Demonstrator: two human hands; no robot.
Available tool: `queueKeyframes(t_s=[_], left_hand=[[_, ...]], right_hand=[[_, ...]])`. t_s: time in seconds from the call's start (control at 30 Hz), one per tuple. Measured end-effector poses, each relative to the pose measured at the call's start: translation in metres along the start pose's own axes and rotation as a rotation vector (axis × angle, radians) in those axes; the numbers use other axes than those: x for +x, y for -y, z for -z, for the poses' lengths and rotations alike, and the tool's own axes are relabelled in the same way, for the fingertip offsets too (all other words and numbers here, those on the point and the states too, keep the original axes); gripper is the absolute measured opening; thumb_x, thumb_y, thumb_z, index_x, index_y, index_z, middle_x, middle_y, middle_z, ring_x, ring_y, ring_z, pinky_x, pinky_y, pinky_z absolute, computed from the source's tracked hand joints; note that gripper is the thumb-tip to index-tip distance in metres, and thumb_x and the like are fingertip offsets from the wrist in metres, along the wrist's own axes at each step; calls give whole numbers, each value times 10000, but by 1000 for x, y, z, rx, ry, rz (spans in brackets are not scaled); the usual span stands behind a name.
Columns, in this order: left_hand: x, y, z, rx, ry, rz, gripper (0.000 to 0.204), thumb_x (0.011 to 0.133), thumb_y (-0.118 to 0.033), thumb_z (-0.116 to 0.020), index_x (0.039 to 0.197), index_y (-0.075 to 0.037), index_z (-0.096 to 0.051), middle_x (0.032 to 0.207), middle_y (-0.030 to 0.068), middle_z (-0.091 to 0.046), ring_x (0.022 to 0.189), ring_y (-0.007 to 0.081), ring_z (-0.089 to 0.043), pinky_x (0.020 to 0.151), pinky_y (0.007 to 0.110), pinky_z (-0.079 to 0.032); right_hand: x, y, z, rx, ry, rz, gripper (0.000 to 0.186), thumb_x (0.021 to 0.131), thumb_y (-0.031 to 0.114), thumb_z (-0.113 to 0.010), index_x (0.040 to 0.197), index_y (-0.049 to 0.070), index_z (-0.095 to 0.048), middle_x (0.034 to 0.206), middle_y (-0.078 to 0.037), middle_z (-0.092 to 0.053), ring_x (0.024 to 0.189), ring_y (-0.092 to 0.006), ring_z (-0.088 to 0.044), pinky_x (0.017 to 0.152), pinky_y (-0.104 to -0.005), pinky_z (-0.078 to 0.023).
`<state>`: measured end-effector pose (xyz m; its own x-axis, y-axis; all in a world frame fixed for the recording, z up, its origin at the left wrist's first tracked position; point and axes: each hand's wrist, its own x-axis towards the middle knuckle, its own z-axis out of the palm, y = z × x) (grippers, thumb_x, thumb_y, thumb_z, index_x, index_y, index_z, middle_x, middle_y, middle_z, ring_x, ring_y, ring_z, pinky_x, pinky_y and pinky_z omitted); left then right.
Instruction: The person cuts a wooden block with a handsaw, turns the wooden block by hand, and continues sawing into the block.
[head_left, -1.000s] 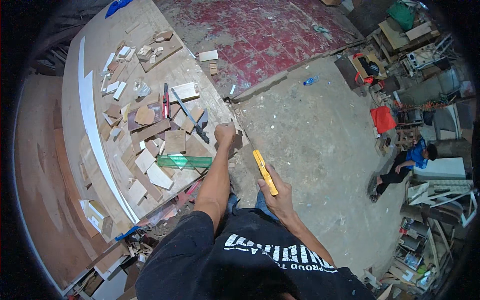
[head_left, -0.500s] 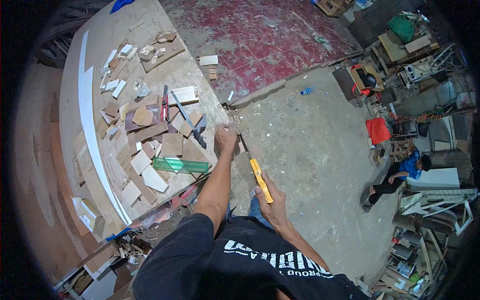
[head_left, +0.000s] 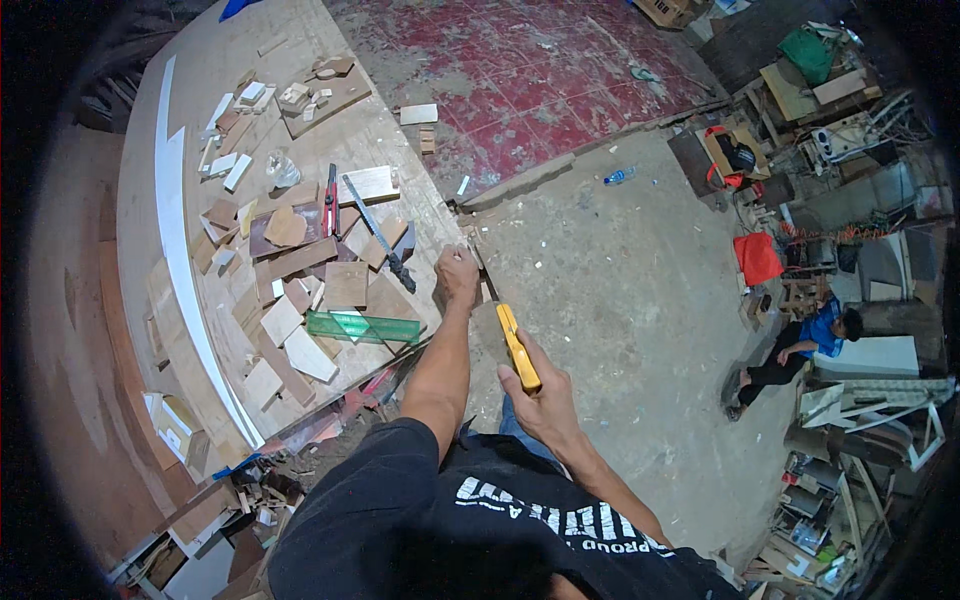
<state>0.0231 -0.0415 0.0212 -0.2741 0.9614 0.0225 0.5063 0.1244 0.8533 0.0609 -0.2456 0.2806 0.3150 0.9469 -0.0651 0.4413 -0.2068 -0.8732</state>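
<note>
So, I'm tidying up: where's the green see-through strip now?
In the head view, left of centre, the green see-through strip lies on wood scraps on the table, beside the left forearm.

From where I stand, the tool handle [head_left: 518, 348] is yellow, the plastic strip [head_left: 362, 327] translucent green, the wood scraps [head_left: 346, 285] tan and brown, the floor tiles [head_left: 520, 90] red, blotched grey.
</note>
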Motion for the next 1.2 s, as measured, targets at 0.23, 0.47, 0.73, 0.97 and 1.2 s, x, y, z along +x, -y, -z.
queueKeyframes(t_s=[0.23,0.47,0.73,0.97,1.2], left_hand=[[7,6,-7,-8,59,-57,243,867,-182,-541,760,16,-633,770,275,-635,769,468,-625,694,507,-472],[7,-1,-1,-33,74,-46,236,871,-178,-535,769,16,-620,780,283,-627,778,473,-616,695,514,-466],[1,-15,-14,-51,27,-70,213,852,-154,-541,744,23,-589,724,275,-604,712,461,-607,626,507,-458],[3,-5,-15,-64,10,-49,252,871,-179,-529,745,35,-565,725,281,-594,714,472,-591,641,521,-443],[-5,-13,-20,25,98,33,239,868,-195,-530,791,17,-608,787,273,-629,771,469,-613,692,528,-467]], right_hand=[[20,13,5,-20,-9,-3,473,924,195,-653,1310,-41,-513,794,-141,-637,647,-157,-603,601,-288,-483],[25,19,10,41,-24,-64,448,935,240,-637,1245,-72,-550,734,-167,-618,603,-163,-594,549,-298,-456],[28,-3,14,-38,-80,92,412,937,222,-645,1250,-36,-574,783,-97,-655,597,-89,-555,537,-243,-440],[41,7,22,54,45,-110,426,928,202,-647,1251,-61,-557,800,-161,-661,686,-185,-633,615,-308,-489],[59,-29,-1,4,-77,18,417,933,199,-644,1254,-57,-568,821,-83,-645,705,-98,-573,603,-254,-458]])
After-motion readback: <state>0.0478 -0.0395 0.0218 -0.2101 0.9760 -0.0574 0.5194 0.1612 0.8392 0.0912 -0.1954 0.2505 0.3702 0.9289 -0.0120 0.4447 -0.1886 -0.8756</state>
